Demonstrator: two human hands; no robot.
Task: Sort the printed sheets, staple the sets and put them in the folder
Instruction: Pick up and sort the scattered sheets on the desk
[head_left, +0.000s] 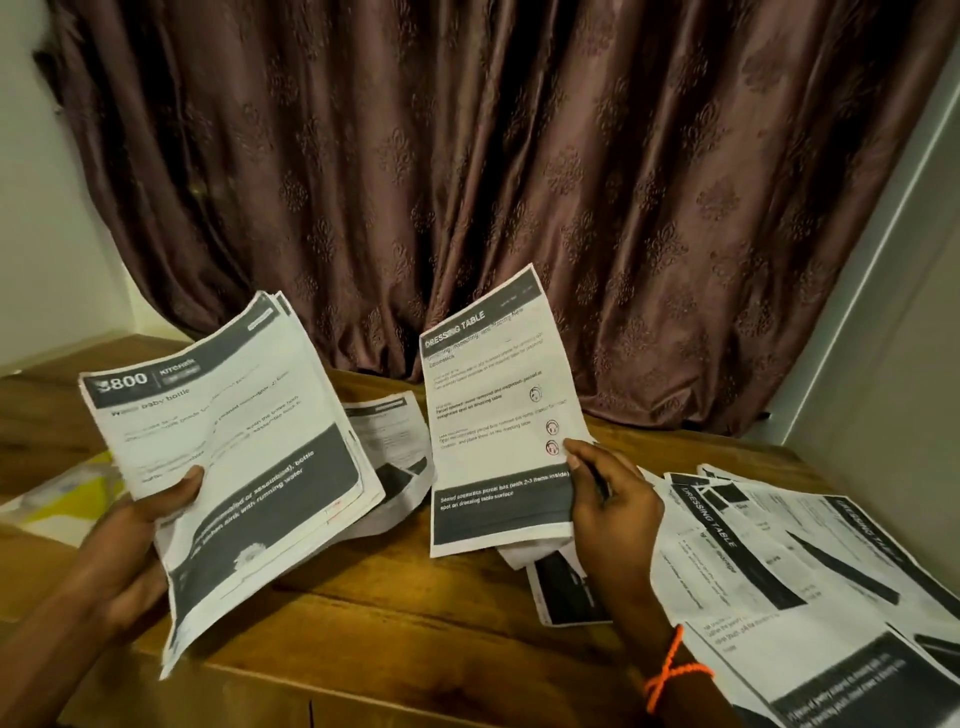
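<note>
Surveying the wooden table (415, 623), we note loose sheets (779, 571) spread at right. Left hand (150, 525) grips a stack of sheets (234, 441), thumb on top; right hand (613, 499) pinches one raised sheet (498, 415).

Both forearms come into view bare, no sleeves showing on either side. The right hand (613, 499) has an orange thread bracelet (672, 670) at the wrist, thin cord wound in a couple of strands that cross, with one loose end sticking up. The left hand (140, 525) carries no ring or band on what shows of it.
</note>
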